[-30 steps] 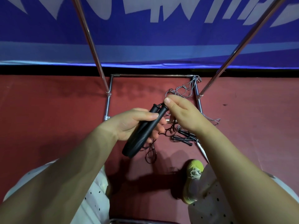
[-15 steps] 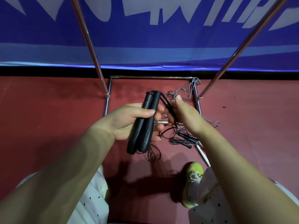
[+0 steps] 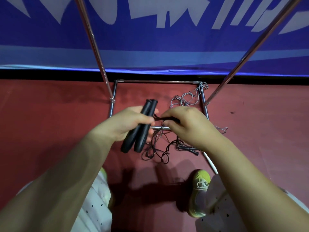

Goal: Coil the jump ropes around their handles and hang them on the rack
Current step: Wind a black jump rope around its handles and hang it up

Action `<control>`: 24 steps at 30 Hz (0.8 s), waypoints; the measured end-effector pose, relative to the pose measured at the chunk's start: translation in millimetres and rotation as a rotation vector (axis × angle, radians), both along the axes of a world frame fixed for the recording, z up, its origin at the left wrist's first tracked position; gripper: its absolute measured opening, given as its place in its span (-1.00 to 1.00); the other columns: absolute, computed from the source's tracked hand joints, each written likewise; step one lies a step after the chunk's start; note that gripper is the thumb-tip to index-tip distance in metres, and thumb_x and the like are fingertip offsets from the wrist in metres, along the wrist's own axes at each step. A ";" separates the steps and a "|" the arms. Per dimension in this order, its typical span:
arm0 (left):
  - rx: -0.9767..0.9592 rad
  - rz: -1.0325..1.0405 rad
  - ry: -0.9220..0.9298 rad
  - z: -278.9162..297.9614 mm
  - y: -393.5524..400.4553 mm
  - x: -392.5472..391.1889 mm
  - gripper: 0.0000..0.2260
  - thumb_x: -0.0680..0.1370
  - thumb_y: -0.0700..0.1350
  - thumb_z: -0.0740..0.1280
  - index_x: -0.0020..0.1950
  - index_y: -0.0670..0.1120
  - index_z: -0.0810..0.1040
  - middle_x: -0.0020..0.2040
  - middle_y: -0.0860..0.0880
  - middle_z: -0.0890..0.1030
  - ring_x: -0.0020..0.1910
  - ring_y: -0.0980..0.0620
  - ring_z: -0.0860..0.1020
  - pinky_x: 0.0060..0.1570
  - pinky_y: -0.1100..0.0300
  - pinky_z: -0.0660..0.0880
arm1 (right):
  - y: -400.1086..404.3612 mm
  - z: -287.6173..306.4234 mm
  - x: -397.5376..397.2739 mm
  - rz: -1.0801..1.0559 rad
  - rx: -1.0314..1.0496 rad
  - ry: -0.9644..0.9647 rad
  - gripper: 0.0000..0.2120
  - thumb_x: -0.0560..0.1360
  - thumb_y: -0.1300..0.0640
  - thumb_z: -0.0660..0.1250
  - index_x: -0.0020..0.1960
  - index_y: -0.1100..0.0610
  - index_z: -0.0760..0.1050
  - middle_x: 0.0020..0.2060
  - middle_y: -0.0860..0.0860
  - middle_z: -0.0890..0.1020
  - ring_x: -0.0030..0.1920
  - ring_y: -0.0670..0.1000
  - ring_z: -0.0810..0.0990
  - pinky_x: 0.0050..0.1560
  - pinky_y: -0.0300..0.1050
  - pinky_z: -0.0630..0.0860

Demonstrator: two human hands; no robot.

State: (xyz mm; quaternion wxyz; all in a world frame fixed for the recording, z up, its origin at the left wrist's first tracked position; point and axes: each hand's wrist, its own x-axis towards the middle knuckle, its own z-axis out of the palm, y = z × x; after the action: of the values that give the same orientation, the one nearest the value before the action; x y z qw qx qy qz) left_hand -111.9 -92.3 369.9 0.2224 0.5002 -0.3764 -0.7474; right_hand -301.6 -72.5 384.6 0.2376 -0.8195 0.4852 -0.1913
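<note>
Blue banner [image 3: 150,39] behind, red floor [image 3: 50,123], metal rack [image 3: 158,81] with its base frame on the floor holding loose grey cord [image 3: 187,99] and black cord [image 3: 158,148] tangles inside. Left hand [image 3: 128,124] grips two black handles [image 3: 138,129] side by side above the frame. Right hand [image 3: 187,126] pinches the black rope [image 3: 158,118] just beside the handles; yellow shoe [image 3: 200,190] below.

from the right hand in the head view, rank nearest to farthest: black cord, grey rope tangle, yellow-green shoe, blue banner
1. black cord: pinched in the right hand.
2. grey rope tangle: on the floor just beyond the hand.
3. yellow-green shoe: on the floor below, toward the person.
4. blue banner: on the wall behind the rack.
</note>
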 end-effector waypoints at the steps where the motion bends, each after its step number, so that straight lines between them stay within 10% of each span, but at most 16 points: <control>1: -0.008 -0.081 -0.049 -2.0 1.4 -0.8 -0.78 0.49 -0.36 0.31 0.08 -0.12 0.49 -0.26 -0.10 0.53 -0.39 0.00 0.56 -0.36 0.07 0.59 | -0.7 4.0 -2.5 -0.058 0.052 -0.098 -0.90 0.50 0.21 0.37 -0.02 0.10 0.63 -0.22 -0.19 0.61 -0.17 -0.14 0.55 -0.14 -0.29 0.39; 6: 0.021 -0.414 -0.028 -7.3 11.4 -4.7 -0.83 0.42 -0.35 0.35 -0.09 -0.15 0.44 -0.28 -0.14 0.52 -0.38 -0.05 0.55 -0.27 0.05 0.57 | -7.6 15.4 -13.0 -0.064 0.368 -0.494 -0.77 0.35 0.24 0.51 -0.29 -0.02 0.51 -0.39 -0.09 0.57 -0.34 -0.10 0.51 -0.27 -0.08 0.48; 13: -0.071 -0.887 0.150 -4.2 28.3 -23.0 -0.62 0.46 -0.29 0.28 0.27 -0.08 0.48 -0.26 0.08 0.55 -0.29 0.05 0.54 -0.20 0.21 0.53 | -3.8 -9.1 -9.1 0.234 0.910 -0.546 -0.90 0.27 0.12 0.49 -0.36 -0.03 0.60 -0.49 -0.09 0.54 -0.47 -0.14 0.45 -0.41 -0.31 0.36; 18: -0.025 -0.573 0.396 3.5 25.2 -17.3 -0.67 0.42 -0.29 0.31 0.18 -0.14 0.52 -0.23 -0.01 0.56 -0.32 0.04 0.55 -0.24 0.18 0.53 | -4.9 -17.3 -14.4 0.089 1.050 -0.977 -0.59 0.20 -0.26 0.52 -0.20 0.07 0.68 -0.56 0.02 0.51 -0.62 -0.07 0.39 -0.51 -0.33 0.20; 24: -0.012 -0.306 0.386 7.6 21.2 -11.2 -0.71 0.42 -0.29 0.30 0.14 -0.17 0.52 -0.25 -0.07 0.52 -0.37 -0.02 0.51 -0.32 0.13 0.49 | -10.3 -20.1 -13.9 0.093 0.826 -1.009 -0.49 0.30 -0.32 0.43 0.08 0.00 0.67 -0.45 -0.09 0.49 -0.43 -0.11 0.33 -0.34 -0.24 0.27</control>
State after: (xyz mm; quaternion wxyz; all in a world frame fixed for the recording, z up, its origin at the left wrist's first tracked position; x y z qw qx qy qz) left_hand -123.1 -71.1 377.4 0.1775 0.2838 -0.4028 -0.8519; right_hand -315.5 -82.8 364.5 0.7394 -0.4904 0.3118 -0.3400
